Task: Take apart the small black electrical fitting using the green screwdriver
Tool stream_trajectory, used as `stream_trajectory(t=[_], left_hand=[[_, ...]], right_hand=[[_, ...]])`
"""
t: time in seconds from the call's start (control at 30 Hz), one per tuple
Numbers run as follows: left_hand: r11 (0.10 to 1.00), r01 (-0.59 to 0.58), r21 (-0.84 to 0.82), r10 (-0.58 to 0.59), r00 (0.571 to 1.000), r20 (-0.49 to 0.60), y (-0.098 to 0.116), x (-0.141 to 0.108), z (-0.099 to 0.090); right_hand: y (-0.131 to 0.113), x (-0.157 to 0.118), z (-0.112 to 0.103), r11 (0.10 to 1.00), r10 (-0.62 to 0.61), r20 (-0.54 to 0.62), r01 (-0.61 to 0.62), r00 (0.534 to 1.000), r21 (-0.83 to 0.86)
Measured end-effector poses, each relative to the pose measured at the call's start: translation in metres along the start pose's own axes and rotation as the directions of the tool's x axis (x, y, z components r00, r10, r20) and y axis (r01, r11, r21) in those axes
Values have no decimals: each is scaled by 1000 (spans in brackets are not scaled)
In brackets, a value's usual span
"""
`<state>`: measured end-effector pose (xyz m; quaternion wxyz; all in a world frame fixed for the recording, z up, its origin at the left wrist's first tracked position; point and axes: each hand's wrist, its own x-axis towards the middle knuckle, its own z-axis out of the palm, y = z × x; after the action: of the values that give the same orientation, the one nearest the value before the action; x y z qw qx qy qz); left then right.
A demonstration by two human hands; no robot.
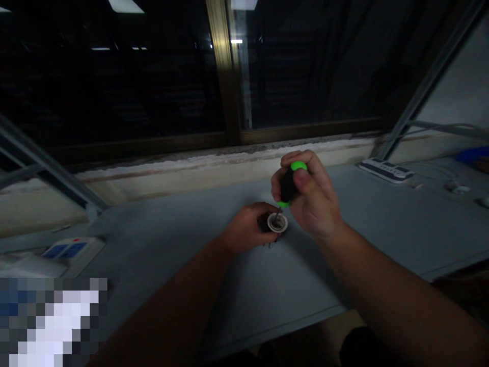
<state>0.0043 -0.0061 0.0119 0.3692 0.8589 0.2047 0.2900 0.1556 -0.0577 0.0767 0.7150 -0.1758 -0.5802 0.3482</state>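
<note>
Along the far left of your grey workbench (160,265), a white power strip (72,252) with blue rocker switches sits near the edge, and a pixelated patch (53,323) hides the corner below it. Moving right, your left hand (248,229) is closed around a small round fitting (277,222), fingers curled behind its dark body so that its pale ring faces up. A short metal prong (269,244) pokes out beneath. You can't tell whether the fitting rests on the bench or is held just above it.

Your right hand (313,196) grips a screwdriver (287,184) with a black handle and green ends, fingers wrapped tight and thumb pressed along the handle. Its thin shaft (276,216) reaches down into the ring. So far, the fitting looks to be in one piece, with no loose screws or parts showing beside it. How many turns are done or left, you can't tell.

Further right, a second white power strip (385,169) lies by the wall with thin cables (431,173) trailing from it, and a blue object (472,154) sits at the far edge.
</note>
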Motion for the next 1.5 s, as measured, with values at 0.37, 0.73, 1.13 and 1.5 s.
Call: stream_trajectory(t=[0.37, 0.73, 1.13, 1.5], left_hand=[[1000, -3, 23, 3, 1000, -30, 3, -1, 1], [1000, -16, 27, 17, 1000, -20, 2, -1, 1], [992, -69, 103, 72, 997, -22, 2, -1, 1], [950, -223, 219, 227, 974, 5, -5, 2, -3]], right_hand=[[-5, -8, 4, 998, -63, 34, 62, 997, 29], [-13, -4, 2, 998, 51, 102, -56, 993, 39], [-10, -3, 0, 990, 129, 141, -135, 982, 32], [-19, 1, -2, 983, 51, 100, -68, 994, 172]])
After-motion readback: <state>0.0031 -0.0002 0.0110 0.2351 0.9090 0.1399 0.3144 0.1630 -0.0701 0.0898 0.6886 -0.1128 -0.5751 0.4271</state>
